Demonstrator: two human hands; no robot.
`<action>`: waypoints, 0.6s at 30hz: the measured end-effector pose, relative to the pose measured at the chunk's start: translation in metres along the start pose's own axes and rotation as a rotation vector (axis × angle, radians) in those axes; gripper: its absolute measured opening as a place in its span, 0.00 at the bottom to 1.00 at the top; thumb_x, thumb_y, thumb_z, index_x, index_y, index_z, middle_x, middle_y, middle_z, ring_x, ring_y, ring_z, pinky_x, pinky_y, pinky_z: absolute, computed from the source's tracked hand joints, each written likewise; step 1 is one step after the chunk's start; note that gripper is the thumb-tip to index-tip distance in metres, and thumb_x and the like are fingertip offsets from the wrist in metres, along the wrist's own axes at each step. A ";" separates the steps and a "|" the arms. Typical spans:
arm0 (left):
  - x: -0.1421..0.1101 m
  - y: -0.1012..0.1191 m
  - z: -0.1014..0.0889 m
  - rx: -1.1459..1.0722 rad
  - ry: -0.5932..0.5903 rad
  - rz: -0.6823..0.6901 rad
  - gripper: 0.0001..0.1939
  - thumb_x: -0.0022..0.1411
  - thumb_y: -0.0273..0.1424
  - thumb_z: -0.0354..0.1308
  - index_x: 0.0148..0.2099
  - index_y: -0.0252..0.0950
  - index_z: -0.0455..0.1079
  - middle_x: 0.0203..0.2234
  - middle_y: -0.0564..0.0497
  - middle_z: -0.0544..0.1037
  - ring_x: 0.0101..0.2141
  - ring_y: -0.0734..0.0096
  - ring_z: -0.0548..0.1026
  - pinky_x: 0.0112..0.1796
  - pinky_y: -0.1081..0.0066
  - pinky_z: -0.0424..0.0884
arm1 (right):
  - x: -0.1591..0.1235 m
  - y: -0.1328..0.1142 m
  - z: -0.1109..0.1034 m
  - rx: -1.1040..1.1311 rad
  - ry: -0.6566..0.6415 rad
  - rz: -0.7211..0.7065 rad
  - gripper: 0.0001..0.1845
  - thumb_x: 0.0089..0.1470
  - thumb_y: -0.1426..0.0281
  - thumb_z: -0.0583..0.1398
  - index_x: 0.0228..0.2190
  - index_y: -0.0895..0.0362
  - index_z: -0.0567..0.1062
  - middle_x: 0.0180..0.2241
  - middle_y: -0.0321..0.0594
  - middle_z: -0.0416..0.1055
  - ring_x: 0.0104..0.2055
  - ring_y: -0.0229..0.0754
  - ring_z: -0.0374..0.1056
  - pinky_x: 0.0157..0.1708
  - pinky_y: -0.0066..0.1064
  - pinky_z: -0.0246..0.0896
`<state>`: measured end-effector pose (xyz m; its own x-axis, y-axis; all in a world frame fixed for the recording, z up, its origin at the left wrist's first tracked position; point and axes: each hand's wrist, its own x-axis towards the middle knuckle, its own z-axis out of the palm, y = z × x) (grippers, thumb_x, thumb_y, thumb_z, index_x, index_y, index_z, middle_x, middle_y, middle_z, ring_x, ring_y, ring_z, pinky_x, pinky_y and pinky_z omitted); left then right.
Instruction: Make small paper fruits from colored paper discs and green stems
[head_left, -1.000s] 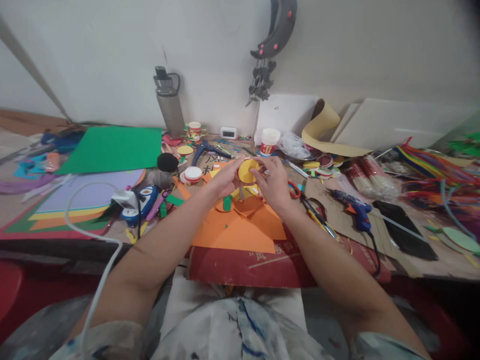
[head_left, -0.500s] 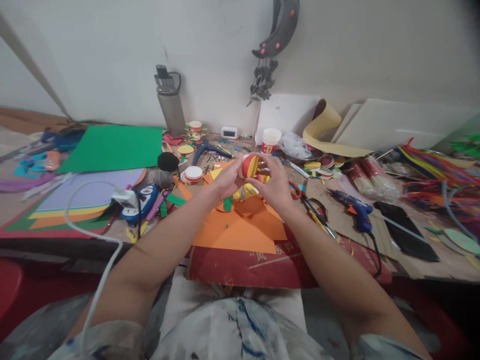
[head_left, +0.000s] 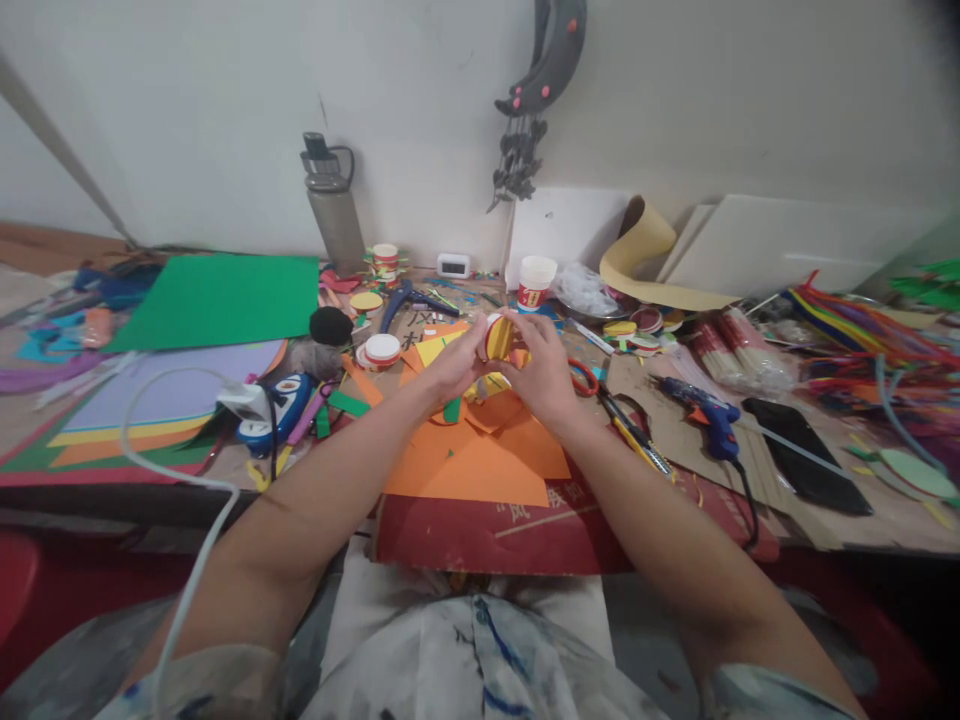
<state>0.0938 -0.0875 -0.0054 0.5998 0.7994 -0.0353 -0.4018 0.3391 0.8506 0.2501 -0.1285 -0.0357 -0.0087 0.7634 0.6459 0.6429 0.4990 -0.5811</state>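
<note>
Between my two hands is a small round paper cup piece (head_left: 498,340), tilted, with a yellow face or band and some white and red at its edge. My left hand (head_left: 463,362) grips it from the left. My right hand (head_left: 541,362) has its fingers bent over its right side, the fingertips touching it. The fingers cover part of the piece. Beneath lie orange paper sheets (head_left: 480,465) with yellow and green scraps, on a red printed board (head_left: 480,535).
Right of my hands are red-handled scissors (head_left: 583,378), a utility knife (head_left: 637,435), a blue glue gun (head_left: 709,418) and a black phone (head_left: 806,455). Behind stand a paper cup (head_left: 535,284) and a bottle (head_left: 332,205). Green paper (head_left: 217,300) lies left; a white cable (head_left: 225,510) hangs beside my left arm.
The cup piece has turned in my hands: more yellow and less red faces me. My right fingers have drawn closer around it. The whole view has shifted slightly.
</note>
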 end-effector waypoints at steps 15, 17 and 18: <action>0.003 -0.003 -0.001 0.043 0.050 0.028 0.24 0.83 0.38 0.44 0.59 0.36 0.80 0.42 0.44 0.87 0.42 0.64 0.85 0.40 0.71 0.78 | -0.001 0.000 0.003 0.013 0.028 -0.011 0.44 0.53 0.78 0.70 0.68 0.43 0.73 0.61 0.49 0.70 0.63 0.57 0.70 0.58 0.54 0.79; 0.003 -0.003 -0.002 0.023 0.056 0.032 0.20 0.81 0.37 0.50 0.60 0.36 0.79 0.44 0.44 0.87 0.42 0.64 0.85 0.42 0.70 0.78 | -0.002 0.000 0.003 0.009 0.024 0.002 0.44 0.53 0.78 0.70 0.68 0.43 0.73 0.61 0.49 0.70 0.63 0.57 0.70 0.59 0.55 0.78; 0.003 -0.004 -0.003 0.013 0.056 0.035 0.19 0.80 0.38 0.53 0.60 0.36 0.79 0.45 0.44 0.87 0.43 0.64 0.85 0.43 0.69 0.79 | -0.002 0.000 0.003 0.012 0.024 0.006 0.44 0.53 0.78 0.69 0.68 0.44 0.72 0.61 0.49 0.69 0.63 0.57 0.70 0.59 0.56 0.78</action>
<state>0.0946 -0.0848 -0.0104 0.5462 0.8370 -0.0345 -0.4120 0.3043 0.8588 0.2482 -0.1283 -0.0385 0.0137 0.7565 0.6539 0.6339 0.4992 -0.5907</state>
